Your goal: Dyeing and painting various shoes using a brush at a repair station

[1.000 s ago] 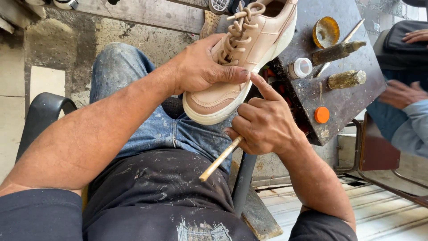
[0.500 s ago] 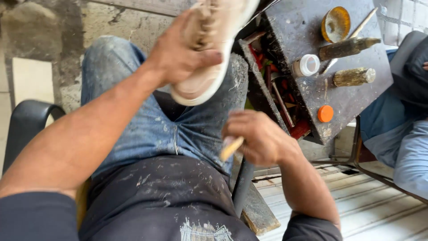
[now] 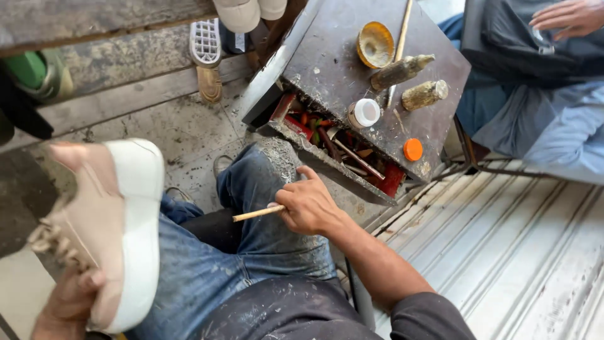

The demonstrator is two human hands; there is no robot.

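Note:
My left hand [image 3: 68,302] grips a pink sneaker [image 3: 100,226] with a thick white sole, held on its side at the lower left beside my knee, laces facing left. A thin wooden stick [image 3: 258,213] sits in my right hand [image 3: 309,205], which rests on my jeans-clad thigh, the stick pointing left. Just beyond that hand stands a dark, stained work stand [image 3: 352,69] with an open shelf of tools [image 3: 340,145].
On the stand are a yellow dish [image 3: 375,44], two crusted bottles [image 3: 409,79], a white cap [image 3: 365,112] and an orange cap [image 3: 413,149]. Another person in blue [image 3: 547,119] sits at the right. Shoes [image 3: 206,56] lie by a wooden bench at the top.
My left hand has swung the sneaker from above my lap down to the lower left. My right hand with the stick stayed on my thigh. The view tilted.

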